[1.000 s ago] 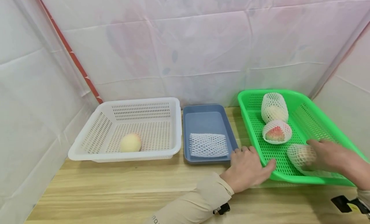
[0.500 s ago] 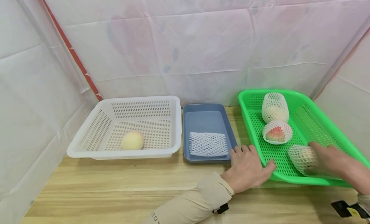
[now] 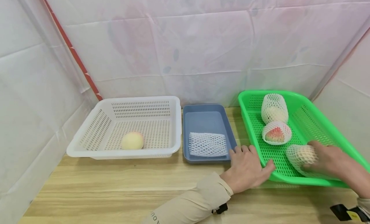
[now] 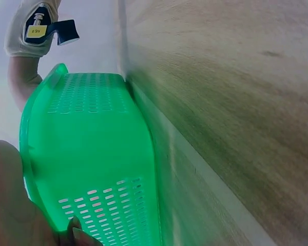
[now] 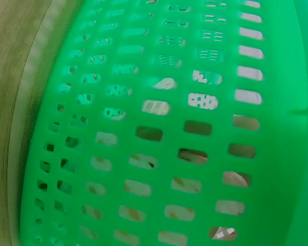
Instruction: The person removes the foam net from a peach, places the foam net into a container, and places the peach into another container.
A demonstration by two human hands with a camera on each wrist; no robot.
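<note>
At the near right corner of the green basket (image 3: 306, 180), my right hand (image 3: 329, 159) holds a pale peach (image 3: 306, 154) in a white foam net sleeve (image 3: 293, 153). Its fingers wrap over the fruit's right side, hiding part of it. My left hand (image 3: 247, 169) grips the basket's near left rim, thumb over the edge and fingers along the outside. The left wrist view shows its fingertips (image 4: 82, 236) against the outer wall. Two more netted peaches lie in the basket, a pale one (image 3: 274, 113) behind a pink-tipped one (image 3: 276, 133). The right wrist view is filled by the slotted basket wall (image 5: 277, 154).
Left of the basket is a blue-grey tray (image 3: 203, 119) with a flat white foam net (image 3: 208, 144) on it. Farther left stands a white basket (image 3: 176, 121) with a bare peach (image 3: 132, 141). White sheeting (image 3: 202, 44) encloses the wooden table (image 3: 121, 192) at the back and sides.
My right hand shifts slightly on the netted peach, and more of the fruit shows. The bare peach in the white basket rolled slightly, then settled. My left hand keeps its place on the rim.
</note>
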